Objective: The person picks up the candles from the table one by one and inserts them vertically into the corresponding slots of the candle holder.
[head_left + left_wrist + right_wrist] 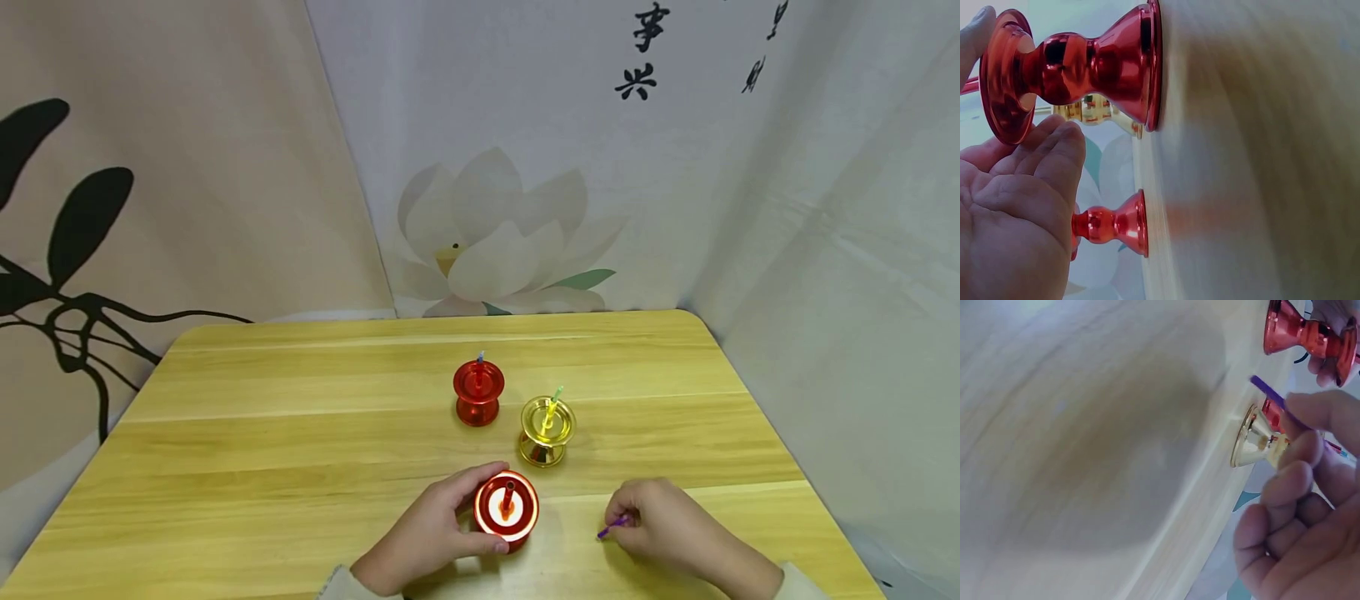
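My left hand holds the near red candle holder by its wide upper rim, thumb on the near side and fingers on the far side. The holder stands upright on the table, with a narrow upright tube in the middle of its dish. To the right, just over the tabletop, my right hand pinches a thin purple candle between thumb and index finger, its free end pointing toward the left. The other fingers of that hand are curled in.
Behind the near holder stand a gold candle holder with a thin yellow-green candle and another red candle holder with a blue-tipped stick. The wooden table ends at a printed curtain at the back.
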### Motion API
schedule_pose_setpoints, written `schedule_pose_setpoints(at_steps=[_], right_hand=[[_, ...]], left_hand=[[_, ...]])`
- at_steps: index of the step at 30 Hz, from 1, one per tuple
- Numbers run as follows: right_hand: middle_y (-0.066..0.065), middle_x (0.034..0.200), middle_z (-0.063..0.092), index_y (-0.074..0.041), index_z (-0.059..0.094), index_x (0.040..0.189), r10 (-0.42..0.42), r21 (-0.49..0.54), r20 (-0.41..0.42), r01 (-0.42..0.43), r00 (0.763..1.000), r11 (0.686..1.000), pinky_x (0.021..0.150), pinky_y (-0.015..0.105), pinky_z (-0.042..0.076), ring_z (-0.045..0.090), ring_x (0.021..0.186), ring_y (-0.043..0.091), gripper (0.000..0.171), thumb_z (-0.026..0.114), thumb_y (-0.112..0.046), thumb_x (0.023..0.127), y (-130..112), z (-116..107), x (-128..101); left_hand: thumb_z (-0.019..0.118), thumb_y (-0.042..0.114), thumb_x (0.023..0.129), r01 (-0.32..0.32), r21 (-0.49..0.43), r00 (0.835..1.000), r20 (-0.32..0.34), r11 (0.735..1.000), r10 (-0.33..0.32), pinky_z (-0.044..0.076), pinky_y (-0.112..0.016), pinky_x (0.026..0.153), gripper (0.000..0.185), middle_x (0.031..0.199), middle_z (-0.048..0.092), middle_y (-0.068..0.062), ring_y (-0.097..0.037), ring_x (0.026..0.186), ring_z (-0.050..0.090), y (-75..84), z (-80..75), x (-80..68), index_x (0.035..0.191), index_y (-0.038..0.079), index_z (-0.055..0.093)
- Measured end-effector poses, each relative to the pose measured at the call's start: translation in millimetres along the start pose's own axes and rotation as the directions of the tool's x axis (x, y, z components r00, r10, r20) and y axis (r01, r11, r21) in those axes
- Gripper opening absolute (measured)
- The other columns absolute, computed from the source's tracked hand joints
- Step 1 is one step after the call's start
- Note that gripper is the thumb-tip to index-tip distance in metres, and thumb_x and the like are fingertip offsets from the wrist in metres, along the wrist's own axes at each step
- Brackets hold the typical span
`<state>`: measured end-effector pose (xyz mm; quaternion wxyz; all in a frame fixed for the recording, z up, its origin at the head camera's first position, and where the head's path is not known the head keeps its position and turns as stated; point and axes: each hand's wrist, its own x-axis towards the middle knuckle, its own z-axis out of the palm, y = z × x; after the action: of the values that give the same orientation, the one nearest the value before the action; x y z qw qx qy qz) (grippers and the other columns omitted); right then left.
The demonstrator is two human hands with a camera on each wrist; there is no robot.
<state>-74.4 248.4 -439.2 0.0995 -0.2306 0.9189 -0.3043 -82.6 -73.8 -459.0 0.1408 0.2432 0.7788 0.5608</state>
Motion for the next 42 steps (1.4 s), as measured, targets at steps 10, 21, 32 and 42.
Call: schedule_pose_setpoints(at_steps=[10, 21, 32, 42], right_hand=[[-0.02, 0.071, 0.054, -0.026, 0.065, 0.072, -0.096, -0.001, -0.117, 0.097, 0.988, 0.995, 0.052, 0.018, 0.045, 0.047, 0.062, -0.006, 0.026, 0.075, -0.003, 0.076, -16, -7, 10], [-0.022, 0.07, 0.052, -0.028, 0.062, 0.071, -0.184, -0.053, -0.143, 0.178, 0.972, 0.983, 0.051, 0.017, 0.044, 0.045, 0.061, -0.006, 0.027, 0.073, -0.003, 0.074, -47, -16, 21], [-0.022, 0.072, 0.049, -0.028, 0.063, 0.075, -0.349, -0.125, -0.262, 0.327, 0.9, 0.937, 0.051, 0.009, 0.038, 0.044, 0.062, -0.005, 0.029, 0.076, -0.002, 0.073, -65, -16, 30], [-0.019, 0.074, 0.05, -0.024, 0.064, 0.078, -0.418, -0.134, -0.286, 0.396, 0.862, 0.908, 0.052, 0.007, 0.038, 0.044, 0.065, -0.004, 0.026, 0.074, 0.001, 0.076, -80, -18, 39]], left_hand=[[0.089, 0.029, 0.077, 0.005, 0.025, 1.0, -0.005, 1.0, -0.005, 0.044, -0.029, 0.108, 0.083, 0.139, 0.059, 0.003, -0.016, 0.128, 0.055, -0.1, -0.8, -1.1, 0.148, 0.01, 0.049], [0.089, 0.027, 0.077, -0.007, 0.051, 1.0, -0.008, 0.999, 0.008, 0.045, -0.031, 0.108, 0.081, 0.139, 0.06, 0.002, -0.018, 0.127, 0.056, -0.1, -0.2, -3.1, 0.147, 0.011, 0.05], [0.088, 0.026, 0.078, -0.025, 0.042, 1.0, -0.002, 0.999, 0.025, 0.045, -0.031, 0.107, 0.078, 0.138, 0.06, 0.004, -0.015, 0.127, 0.056, -1.6, 0.2, -2.0, 0.146, 0.015, 0.051], [0.087, 0.031, 0.079, -0.039, 0.026, 0.999, 0.004, 0.999, 0.039, 0.046, -0.031, 0.107, 0.075, 0.135, 0.061, 0.008, -0.013, 0.124, 0.057, -2.6, -0.1, -0.7, 0.144, 0.022, 0.052]])
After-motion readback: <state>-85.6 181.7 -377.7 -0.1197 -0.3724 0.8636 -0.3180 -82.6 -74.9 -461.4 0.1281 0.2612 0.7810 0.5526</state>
